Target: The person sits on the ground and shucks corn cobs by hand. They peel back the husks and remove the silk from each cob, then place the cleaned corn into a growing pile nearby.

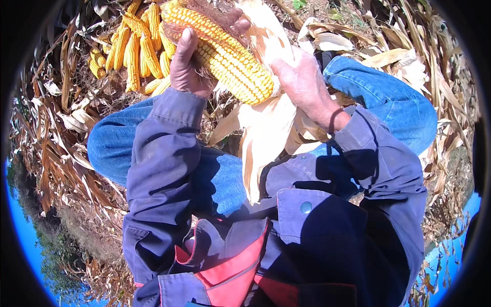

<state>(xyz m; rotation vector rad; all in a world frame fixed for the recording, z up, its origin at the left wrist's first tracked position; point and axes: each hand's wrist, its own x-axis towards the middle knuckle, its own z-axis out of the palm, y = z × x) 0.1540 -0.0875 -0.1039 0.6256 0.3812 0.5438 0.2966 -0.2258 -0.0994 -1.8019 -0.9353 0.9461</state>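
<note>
A large yellow ear of corn (230,57) lies slantwise across the top middle of the view, its kernels bare. My left hand (191,65) grips it from below, thumb on the near side and fingertips showing past the far side. Brown corn silk clings around its upper end. At the butt end, my right hand (301,82) is closed around the dry husk (268,122). Pale husk leaves hang from there over my lap, and another stands up beyond the ear. Parts of the right fingers are hidden behind the husk.
To the upper left, several husked ears of corn (138,46) lie in a pile on the ground. My bent knees in blue jeans (399,103) flank the hands. Dry husks and stalks (406,69) cover the ground to the right, with more dry leaves (69,153) at the left.
</note>
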